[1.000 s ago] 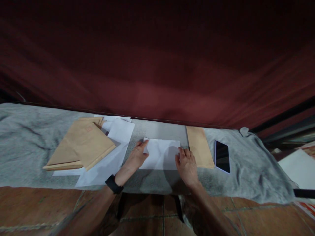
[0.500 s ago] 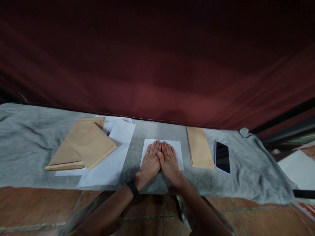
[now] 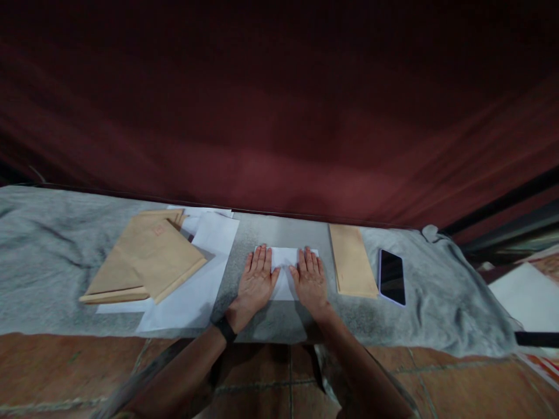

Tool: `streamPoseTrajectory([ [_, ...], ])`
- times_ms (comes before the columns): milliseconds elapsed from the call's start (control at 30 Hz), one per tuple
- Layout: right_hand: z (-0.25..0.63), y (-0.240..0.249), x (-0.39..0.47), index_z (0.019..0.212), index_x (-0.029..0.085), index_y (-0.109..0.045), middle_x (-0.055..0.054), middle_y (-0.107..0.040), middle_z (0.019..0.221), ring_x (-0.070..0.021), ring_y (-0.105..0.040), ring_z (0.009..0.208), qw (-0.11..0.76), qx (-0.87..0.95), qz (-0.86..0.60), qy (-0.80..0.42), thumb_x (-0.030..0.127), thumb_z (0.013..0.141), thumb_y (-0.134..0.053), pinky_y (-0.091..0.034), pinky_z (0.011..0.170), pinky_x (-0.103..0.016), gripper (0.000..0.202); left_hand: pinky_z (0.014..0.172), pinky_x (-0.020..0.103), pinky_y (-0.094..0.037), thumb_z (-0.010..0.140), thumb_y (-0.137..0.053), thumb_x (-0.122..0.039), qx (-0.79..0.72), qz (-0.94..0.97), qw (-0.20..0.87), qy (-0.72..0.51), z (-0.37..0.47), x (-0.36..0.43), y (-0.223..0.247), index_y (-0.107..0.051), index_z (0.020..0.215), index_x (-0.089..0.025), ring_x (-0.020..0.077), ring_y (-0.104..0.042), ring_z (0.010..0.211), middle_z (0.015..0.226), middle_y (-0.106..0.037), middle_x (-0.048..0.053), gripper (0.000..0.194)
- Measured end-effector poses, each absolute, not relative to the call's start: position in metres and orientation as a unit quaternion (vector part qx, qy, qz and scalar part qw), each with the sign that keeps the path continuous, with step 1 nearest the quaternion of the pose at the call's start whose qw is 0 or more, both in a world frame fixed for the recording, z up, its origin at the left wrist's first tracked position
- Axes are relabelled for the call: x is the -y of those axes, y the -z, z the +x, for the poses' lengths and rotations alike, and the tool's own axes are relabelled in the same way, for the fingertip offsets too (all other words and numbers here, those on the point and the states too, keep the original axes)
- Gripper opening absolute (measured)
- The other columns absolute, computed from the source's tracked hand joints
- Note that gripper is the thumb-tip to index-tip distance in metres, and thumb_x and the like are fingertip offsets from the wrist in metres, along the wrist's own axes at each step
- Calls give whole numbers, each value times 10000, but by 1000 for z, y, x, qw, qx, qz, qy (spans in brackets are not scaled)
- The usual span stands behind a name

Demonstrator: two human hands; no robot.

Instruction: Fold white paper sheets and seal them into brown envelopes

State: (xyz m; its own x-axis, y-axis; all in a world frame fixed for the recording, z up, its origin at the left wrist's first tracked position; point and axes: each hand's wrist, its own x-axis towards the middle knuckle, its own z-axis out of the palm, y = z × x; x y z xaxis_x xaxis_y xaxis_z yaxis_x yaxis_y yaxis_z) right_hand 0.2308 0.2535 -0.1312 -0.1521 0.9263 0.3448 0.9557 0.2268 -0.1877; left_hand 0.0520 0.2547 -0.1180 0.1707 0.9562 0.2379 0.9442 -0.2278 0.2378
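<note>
A white sheet of paper (image 3: 283, 285) lies on the grey cloth in front of me, its top edge showing between my hands. My left hand (image 3: 257, 276) rests flat over its left side, fingers stretched away from me and thumb pointing inward. On the right side lies my right hand (image 3: 309, 279), palm down in the same way, fingers slightly apart. Both hands hide the paper's side edges. Neither hand grasps anything. A dark band (image 3: 225, 329) is around the left wrist.
Brown envelopes (image 3: 148, 256) overlap larger white sheets (image 3: 209, 267) at left. More brown envelopes (image 3: 353, 262) lie to the right, beside a phone (image 3: 392, 276) with a purple edge. A grey cloth (image 3: 445, 302) covers the surface. Dark red fabric (image 3: 279, 134) hangs behind; floor tiles (image 3: 65, 372) show below.
My hands were together at the middle of the paper, thumbs overlapping. They have slid apart, left hand to the left and right hand to the right, uncovering the paper's middle.
</note>
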Motion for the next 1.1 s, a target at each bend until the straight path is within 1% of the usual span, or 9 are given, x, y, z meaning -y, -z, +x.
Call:
streamPoseTrajectory([
  [100,237,135,-252,1569,10,-395,-270,-400,1621,-358,-369,1524,207,745,-632,52,428,1095,-371,-347,1209,-551,633,1279,540,-240,1043,-387,-400,-634,753,23,-175,47,-253,119,-369,1584,-21,338,-291,1565,1651,-333,235,660],
  [267,244,140,-248,1582,-13,-352,-287,-397,1617,-360,-391,1507,213,734,-641,70,463,1092,-365,-356,1209,-542,684,1275,531,-255,1051,-371,-438,-639,751,7,-168,41,-248,123,-362,1572,25,358,-294,1561,1647,-332,257,697],
  [400,249,145,-245,1604,-6,-307,-289,-407,1610,-366,-414,1491,212,729,-644,96,498,1088,-358,-375,1198,-553,723,1266,551,-275,1051,-363,-457,-642,749,-14,-164,35,-247,127,-379,1566,17,364,-321,1549,1635,-359,256,700],
  [533,251,144,-241,1631,2,-229,-302,-403,1607,-382,-407,1494,231,717,-648,114,477,1094,-341,-387,1178,-582,726,1262,589,-277,1062,-335,-421,-639,749,-43,-171,35,-243,124,-384,1558,26,373,-342,1539,1620,-383,268,670],
  [600,248,139,-238,1647,21,-177,-290,-374,1628,-377,-378,1515,238,724,-639,103,455,1099,-327,-367,1191,-591,715,1270,571,-275,1067,-332,-386,-619,763,-52,-180,42,-237,120,-367,1571,10,352,-312,1555,1631,-377,251,642],
  [667,241,133,-234,1659,55,-147,-245,-338,1661,-341,-330,1549,235,751,-614,67,427,1108,-301,-347,1218,-567,683,1281,531,-277,1067,-335,-342,-579,793,-55,-184,52,-229,119,-342,1590,-17,314,-275,1574,1650,-365,215,616],
  [767,227,127,-228,1661,107,-183,-163,-318,1690,-268,-281,1578,212,799,-563,-7,395,1116,-257,-322,1256,-500,621,1287,502,-280,1044,-310,-232,-515,838,-51,-173,65,-218,122,-296,1611,-37,273,-257,1582,1666,-356,175,600],
  [867,219,126,-224,1653,143,-245,-120,-336,1689,-233,-292,1575,189,819,-540,-45,409,1117,-256,-275,1286,-475,598,1285,496,-282,1019,-287,-158,-493,853,-52,-163,71,-213,129,-284,1610,-25,266,-267,1578,1661,-368,177,606],
  [1100,224,125,-225,1624,136,-332,-114,-329,1687,-233,-287,1577,172,807,-563,-46,420,1118,-257,-218,1302,-470,586,1298,471,-257,1038,-316,-184,-495,849,-60,-176,66,-218,140,-317,1603,-45,252,-262,1582,1657,-384,160,582],
])
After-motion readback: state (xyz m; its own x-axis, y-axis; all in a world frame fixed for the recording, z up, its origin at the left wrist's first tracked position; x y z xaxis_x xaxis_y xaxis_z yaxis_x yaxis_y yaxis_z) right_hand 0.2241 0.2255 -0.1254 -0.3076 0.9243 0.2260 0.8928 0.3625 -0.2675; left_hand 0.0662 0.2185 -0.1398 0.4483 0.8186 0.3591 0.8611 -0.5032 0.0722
